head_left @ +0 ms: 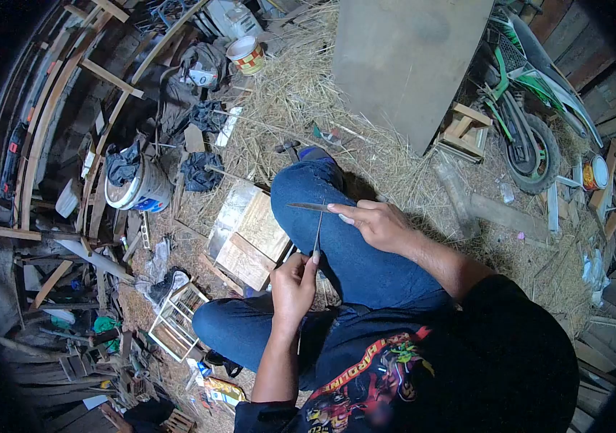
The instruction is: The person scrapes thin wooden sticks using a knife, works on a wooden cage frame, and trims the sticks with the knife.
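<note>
My left hand [293, 285] is closed, pinching the lower end of a thin, dark, pointed rod [319, 234] that stands out away from me. My right hand [381, 225] is closed around one end of a narrow flat blade or file [305, 206], its index finger stretched along it. The two tools cross and seem to touch near the rod's tip, above my bent leg in jeans [373, 270]. Which kind of tool each one is, I cannot tell.
Pale wooden boards [254, 234] lie beyond my left hand, a small wooden frame [178, 321] nearer me. Farther off are a white bucket [138, 184], a large panel [409, 65], straw and a motorbike wheel [531, 155]. What looks like another person's hand [114, 417] shows bottom left.
</note>
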`<state>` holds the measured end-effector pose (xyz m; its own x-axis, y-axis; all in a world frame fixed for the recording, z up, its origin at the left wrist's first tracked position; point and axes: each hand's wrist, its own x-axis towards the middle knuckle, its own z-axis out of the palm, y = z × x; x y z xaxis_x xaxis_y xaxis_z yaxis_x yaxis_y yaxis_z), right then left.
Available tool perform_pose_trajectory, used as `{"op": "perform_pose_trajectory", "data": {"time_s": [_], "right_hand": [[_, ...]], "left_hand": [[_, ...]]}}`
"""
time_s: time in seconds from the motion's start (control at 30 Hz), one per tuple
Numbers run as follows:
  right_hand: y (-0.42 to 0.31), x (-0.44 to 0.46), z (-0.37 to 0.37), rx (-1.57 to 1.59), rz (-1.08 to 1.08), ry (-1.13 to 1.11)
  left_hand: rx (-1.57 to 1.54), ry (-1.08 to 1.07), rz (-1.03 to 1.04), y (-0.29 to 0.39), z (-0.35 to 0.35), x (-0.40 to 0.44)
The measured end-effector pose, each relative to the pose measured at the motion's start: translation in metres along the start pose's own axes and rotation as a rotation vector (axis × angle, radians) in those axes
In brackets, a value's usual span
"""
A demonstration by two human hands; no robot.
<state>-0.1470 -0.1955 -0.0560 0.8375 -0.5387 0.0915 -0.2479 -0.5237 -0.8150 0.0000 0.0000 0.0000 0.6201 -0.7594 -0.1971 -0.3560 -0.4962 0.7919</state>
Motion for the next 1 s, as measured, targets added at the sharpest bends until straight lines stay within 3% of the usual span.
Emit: {"op": "perform_pose_trajectory", "data": {"time_s": [0.5,0.57,0.63,0.7,0.73,0.9,1.0], "right_hand": [[0.006,0.003,0.004,-0.022,0.019,0.023],[0.011,0.007,0.005,0.042,-0.039,0.082],[0.014,0.008,0.007,0.093,-0.077,0.096],[0.016,0.007,0.012,0.259,-0.18,0.273],[0.015,0.004,0.007,0.257,-0.182,0.271],[0.003,-0.009,-0.007,0.005,-0.069,0.002],[0.002,-0.009,-0.004,-0.001,-0.054,0.008]], "left_hand": [[-0.02,0.041,0.057,-0.003,0.001,-0.011],[-0.177,-0.002,-0.073,-0.012,-0.006,-0.026],[-0.168,0.01,-0.067,-0.013,-0.009,-0.027],[-0.135,0.005,-0.099,-0.01,-0.007,-0.022],[-0.11,0.041,-0.003,-0.004,-0.005,-0.017],[-0.119,0.017,-0.007,-0.01,0.004,0.0],[-0.1,-0.023,-0.04,-0.004,0.002,0.001]]}}
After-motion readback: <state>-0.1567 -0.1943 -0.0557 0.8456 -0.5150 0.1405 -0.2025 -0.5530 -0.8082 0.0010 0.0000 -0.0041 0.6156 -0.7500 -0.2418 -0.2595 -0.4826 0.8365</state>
